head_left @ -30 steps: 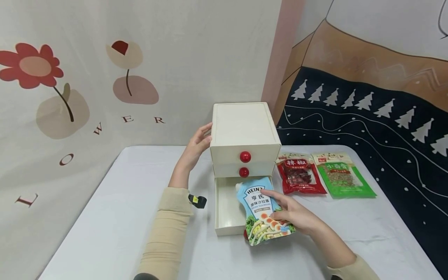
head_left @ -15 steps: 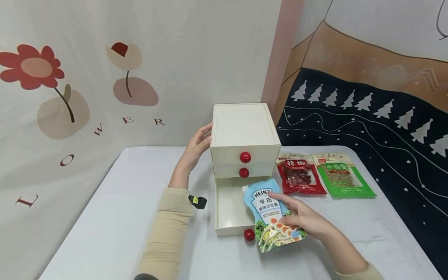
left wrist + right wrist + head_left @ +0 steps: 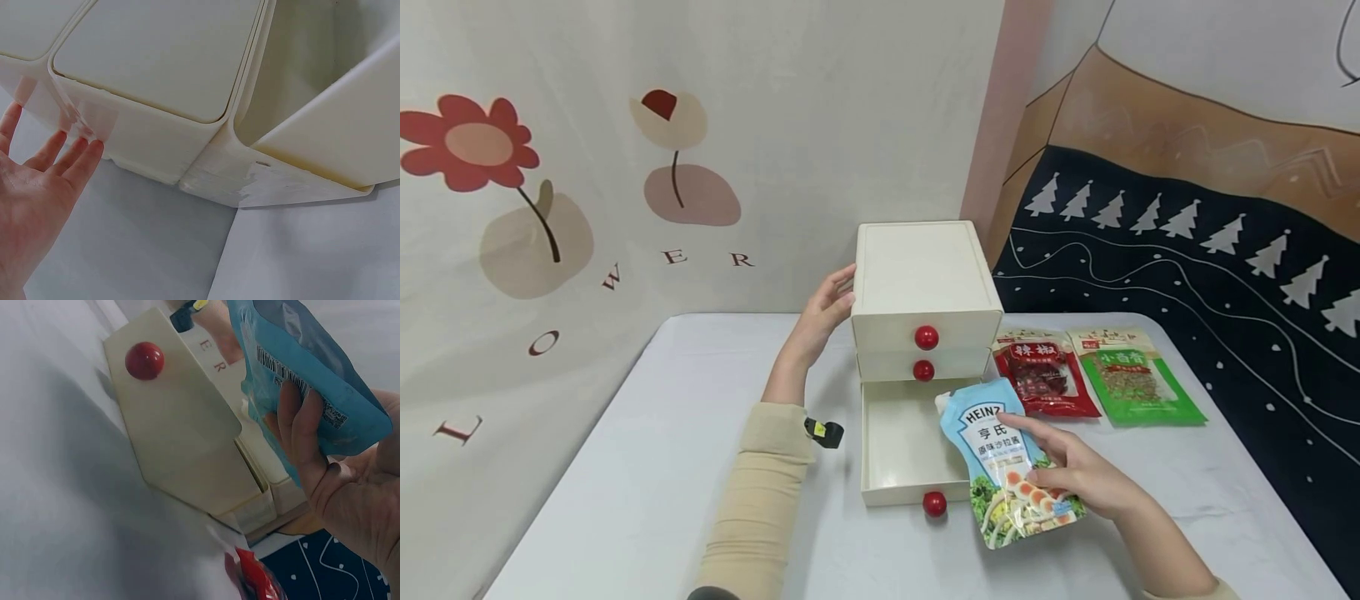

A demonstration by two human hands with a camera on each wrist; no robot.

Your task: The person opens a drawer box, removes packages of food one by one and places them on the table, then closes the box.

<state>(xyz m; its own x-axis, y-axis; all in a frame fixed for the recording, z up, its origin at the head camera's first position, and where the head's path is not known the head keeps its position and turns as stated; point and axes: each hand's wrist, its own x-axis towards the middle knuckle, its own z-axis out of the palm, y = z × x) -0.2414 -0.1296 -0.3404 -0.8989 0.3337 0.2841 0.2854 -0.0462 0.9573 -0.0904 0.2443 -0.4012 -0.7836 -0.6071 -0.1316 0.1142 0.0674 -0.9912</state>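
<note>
My right hand (image 3: 1090,475) holds a light blue Heinz salad dressing pouch (image 3: 996,429) by its right side, over the front right corner of the pulled-out bottom drawer (image 3: 902,446). In the right wrist view, curled fingers (image 3: 306,425) lie across the barcode on the pouch's back (image 3: 325,362). The white drawer cabinet (image 3: 921,267) has round red knobs; its upper two drawers are closed. Against the cabinet's left side rests my left hand (image 3: 812,329). Its fingers are extended, with the tips on the side wall in the left wrist view (image 3: 150,137).
Right of the cabinet, a red bag of dried chillies (image 3: 1045,375) and a green seasoning bag (image 3: 1138,379) lie flat on the white-covered table (image 3: 625,500). The bottom drawer's red knob (image 3: 935,504) juts toward the front. Printed cloth backdrops stand behind the table.
My right hand has moved right with the pouch, from over the bottom drawer to its front right corner, uncovering the lowest knob. The left hand stays at the cabinet's side.
</note>
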